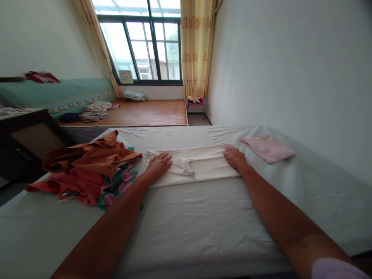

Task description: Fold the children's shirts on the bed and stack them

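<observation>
A cream-white garment [203, 164], folded into a long strip, lies across the white-sheeted surface in front of me. One narrow piece, apparently a sleeve, is folded over its left half. My left hand [159, 166] rests flat on the garment's left end, fingers stretched out. At the opposite end, my right hand [235, 157] lies on the cloth with its fingers extended, near the far edge. Neither hand grips the fabric. The garment's full shape is hidden by the folds.
Left of the garment is a loose heap with an orange-brown garment [95, 157] over a red one [81, 184]. A folded pink cloth [267, 148] lies to the right, near the wall. Beyond stands a bed with a brown mat [151, 110]; a dark cabinet [31, 135] is at left.
</observation>
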`<state>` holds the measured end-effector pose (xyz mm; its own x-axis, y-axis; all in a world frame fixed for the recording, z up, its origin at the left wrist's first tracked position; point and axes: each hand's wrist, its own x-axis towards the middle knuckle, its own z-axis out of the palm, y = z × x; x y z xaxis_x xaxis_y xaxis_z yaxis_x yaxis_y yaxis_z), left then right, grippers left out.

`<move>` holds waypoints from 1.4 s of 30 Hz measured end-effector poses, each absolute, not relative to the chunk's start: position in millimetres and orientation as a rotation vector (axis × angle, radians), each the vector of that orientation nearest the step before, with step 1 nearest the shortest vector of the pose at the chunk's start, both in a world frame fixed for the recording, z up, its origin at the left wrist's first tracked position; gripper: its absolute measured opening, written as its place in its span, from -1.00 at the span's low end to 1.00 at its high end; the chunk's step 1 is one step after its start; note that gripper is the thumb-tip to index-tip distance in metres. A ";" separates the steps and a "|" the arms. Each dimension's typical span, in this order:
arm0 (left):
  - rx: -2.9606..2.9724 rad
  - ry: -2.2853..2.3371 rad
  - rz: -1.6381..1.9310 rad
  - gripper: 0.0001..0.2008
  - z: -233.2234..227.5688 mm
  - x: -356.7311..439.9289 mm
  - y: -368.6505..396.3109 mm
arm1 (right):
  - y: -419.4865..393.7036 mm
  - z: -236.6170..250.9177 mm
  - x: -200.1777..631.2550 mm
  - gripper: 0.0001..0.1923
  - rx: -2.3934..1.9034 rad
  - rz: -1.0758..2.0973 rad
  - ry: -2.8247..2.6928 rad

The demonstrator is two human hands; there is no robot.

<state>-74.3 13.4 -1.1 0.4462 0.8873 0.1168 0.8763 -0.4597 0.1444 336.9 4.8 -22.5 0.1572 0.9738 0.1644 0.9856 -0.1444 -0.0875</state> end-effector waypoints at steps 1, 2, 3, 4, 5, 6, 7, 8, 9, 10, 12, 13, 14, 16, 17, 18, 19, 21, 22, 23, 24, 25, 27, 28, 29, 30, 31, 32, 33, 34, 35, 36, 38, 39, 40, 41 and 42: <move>2.625 1.549 0.307 -0.50 -1.8 -76.0 15.9 | 4.6 -22.8 336.9 -0.44 -2.247 -0.103 -1.933; 2.632 1.484 0.346 -0.52 -2.2 -77.4 18.2 | 4.2 -23.2 337.0 -0.44 -2.241 -0.108 -1.934; 2.635 1.417 0.385 -0.54 -2.1 -78.3 19.8 | 3.8 -23.5 337.1 -0.45 -2.232 -0.115 -1.935; 2.632 1.357 0.420 -0.56 -1.3 -78.7 20.8 | 3.2 -23.6 337.0 -0.46 -2.222 -0.126 -1.933; 2.622 1.313 0.454 -0.57 0.0 -78.6 20.9 | 2.6 -23.4 336.6 -0.47 -2.210 -0.140 -1.927; 2.606 1.284 0.484 -0.58 1.9 -78.0 20.4 | 1.8 -22.6 335.4 -0.49 -2.194 -0.161 -1.919; 2.587 1.268 0.512 -0.58 4.1 -77.1 19.3 | 1.0 -21.1 333.1 -0.51 -2.167 -0.190 -1.911; 2.569 1.257 0.535 -0.58 6.4 -75.9 18.0 | -0.1 -18.8 329.5 -0.54 -2.123 -0.225 -1.908; 2.556 1.243 0.554 -0.56 8.6 -74.7 16.6 | -1.5 -15.7 324.1 -0.56 -2.060 -0.262 -1.915; 2.547 1.228 0.568 -0.54 10.5 -73.5 15.3 | -3.3 -11.8 316.8 -0.57 -1.976 -0.292 -1.935; 2.533 1.232 0.571 -0.52 13.3 -71.1 13.4 | -8.9 -2.8 296.9 -0.58 -1.773 -0.301 -2.007; 2.520 1.259 0.556 -0.52 14.1 -69.9 12.8 | -12.8 1.9 284.7 -0.58 -1.665 -0.272 -2.051; 2.503 1.292 0.529 -0.54 14.8 -68.7 12.2 | -17.5 6.2 271.7 -0.58 -1.558 -0.219 -2.100; 2.482 1.359 0.463 -0.63 16.7 -66.7 11.0 | -29.1 12.8 245.5 -0.57 -1.352 -0.060 -2.200; 2.481 1.379 0.443 -0.68 18.4 -66.3 10.2 | -35.6 14.9 233.2 -0.56 -1.260 0.024 -2.245; 2.486 1.374 0.442 -0.72 20.8 -66.6 9.3 | -42.2 16.2 222.1 -0.53 -1.182 0.102 -2.285; 2.487 1.337 0.457 -0.74 24.3 -67.9 8.2 | -48.5 16.7 212.4 -0.47 -1.122 0.166 -2.315; 2.432 1.179 0.503 -0.75 34.5 -73.9 5.0 | -59.5 15.9 197.3 -0.31 -1.059 0.242 -2.345; 2.368 1.077 0.498 -0.74 41.0 -78.6 2.8 | -63.7 14.9 191.8 -0.22 -1.048 0.262 -2.349; 2.288 0.980 0.458 -0.70 48.1 -84.0 0.3 | -66.7 13.8 187.5 -0.14 -1.045 0.274 -2.347; 2.205 0.904 0.387 -0.67 55.3 -89.7 -2.6 | -68.7 12.5 184.4 -0.10 -1.048 0.279 -2.343; 2.126 0.847 0.297 -0.64 62.2 -95.2 -5.7 | -69.7 11.2 182.2 -0.10 -1.055 0.276 -2.339; 2.002 0.773 0.127 -0.62 73.9 -104.2 -11.8 | -69.4 9.1 180.4 -0.22 -1.054 0.259 -2.344; 1.961 0.750 0.073 -0.63 78.1 -107.2 -14.4 | -68.6 8.3 180.7 -0.32 -1.038 0.254 -2.357; 1.933 0.737 0.046 -0.64 81.3 -109.2 -16.5 | -67.6 7.8 181.4 -0.45 -1.011 0.252 -2.374; 1.914 0.730 0.041 -0.65 83.6 -110.4 -18.0 | -66.6 7.7 182.6 -0.57 -0.978 0.252 -2.390; 1.903 0.727 0.043 -0.66 85.0 -111.2 -18.8 | -65.8 8.0 184.0 -0.67 -0.942 0.254 -2.400; 1.898 0.726 0.045 -0.66 85.6 -111.8 -19.1 | -65.2 8.7 185.4 -0.75 -0.907 0.258 -2.403; 1.893 0.722 0.046 -0.66 85.5 -112.7 -18.9 | -64.6 9.6 186.5 -0.79 -0.876 0.266 -2.395; 1.884 0.719 0.047 -0.66 84.7 -114.0 -18.3 | -63.9 10.8 187.3 -0.81 -0.851 0.286 -2.376; 1.873 0.725 0.047 -0.66 83.1 -115.8 -17.4 | -62.9 12.0 187.4 -0.81 -0.836 0.322 -2.342; 1.859 0.748 0.061 -0.65 80.7 -117.9 -16.3 | -61.3 13.1 186.9 -0.82 -0.838 0.373 -2.300; 1.804 0.855 0.167 -0.63 74.0 -122.5 -13.9 | -55.5 14.0 183.8 -0.84 -0.911 0.489 -2.205; 1.760 0.929 0.245 -0.61 70.0 -124.3 -12.8 | -51.3 13.6 181.5 -0.85 -0.977 0.534 -2.154; 1.707 1.004 0.325 -0.59 66.0 -125.5 -11.7 | -46.2 12.5 178.9 -0.85 -1.050 0.567 -2.102; 1.653 1.068 0.394 -0.57 62.4 -126.0 -10.8 | -40.8 10.7 176.3 -0.84 -1.119 0.591 -2.049; 1.606 1.116 0.440 -0.55 59.4 -125.7 -10.0 | -35.3 8.5 173.9 -0.84 -1.176 0.614 -1.990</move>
